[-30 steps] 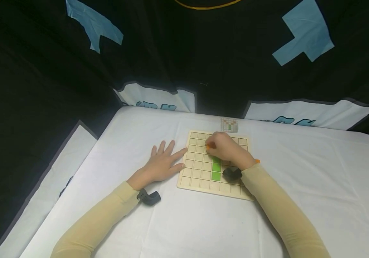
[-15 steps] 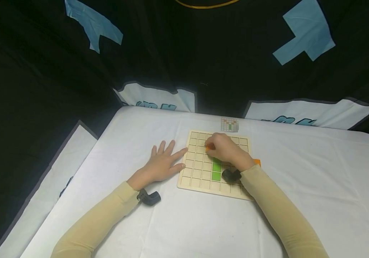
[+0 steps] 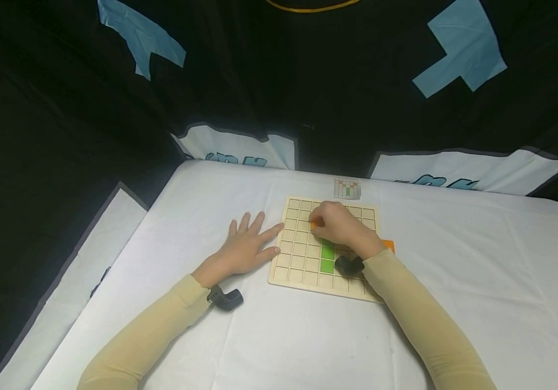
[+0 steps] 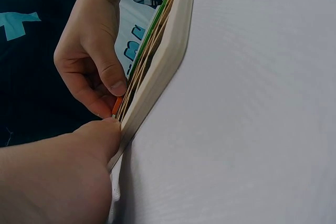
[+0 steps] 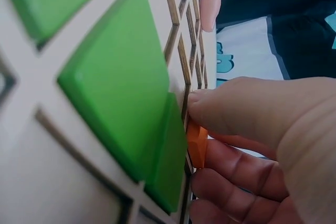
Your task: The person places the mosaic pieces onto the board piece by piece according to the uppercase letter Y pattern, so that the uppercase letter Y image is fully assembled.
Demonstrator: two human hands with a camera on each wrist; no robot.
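A light wooden grid board (image 3: 298, 265) lies on the white table. My right hand (image 3: 342, 226) is over its upper middle, pinching a small orange tile (image 5: 197, 145) between thumb and fingers, right at the grid surface. Whether the tile sits fully in a square cannot be seen. Green tiles (image 3: 327, 266) fill squares in a column just below that hand; the right wrist view shows one green tile (image 5: 123, 82) close up. My left hand (image 3: 242, 250) rests with fingers spread, its index finger and thumb touching the board's left edge.
Beyond the board lies a small card (image 3: 347, 188) printed with a coloured grid. Something orange (image 3: 388, 245) shows at the board's right side, partly hidden by my right forearm. Black cloth (image 3: 269, 81) hangs behind the table.
My right hand and the orange tile stay at nearly the same spot, with only a tiny shift. Slightly more of the orange thing beside my right forearm shows. The left hand is still.
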